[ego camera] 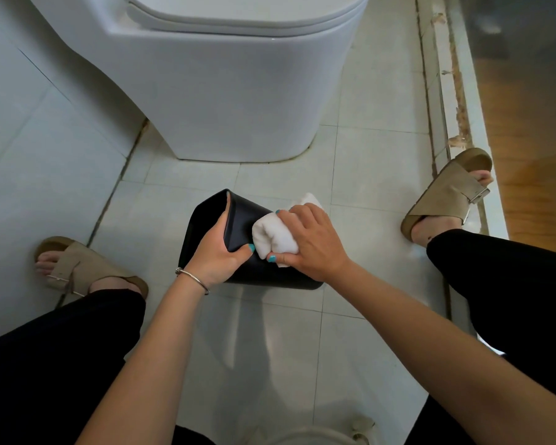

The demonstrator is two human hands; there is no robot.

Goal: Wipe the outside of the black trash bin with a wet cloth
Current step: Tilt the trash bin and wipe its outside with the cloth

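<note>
Your forearms reach in from 6 o'clock. Your left hand [217, 252] grips the rim of the bin [264, 271], fingers curled inside, thumb on the outer wall. The bin lies tipped on the tiles [379, 162] at centre, mouth toward 11 o'clock. Your right hand [312, 242] clutches the bunched cloth [272, 236] against the bin's side. The toilet [238, 91] stands at 12 o'clock.

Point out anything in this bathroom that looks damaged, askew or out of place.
The black trash bin is tipped on its side, but only because the left hand grips its rim while the right hand presses the white cloth on it. The threshold strip at right looks chipped and crumbling.
</note>
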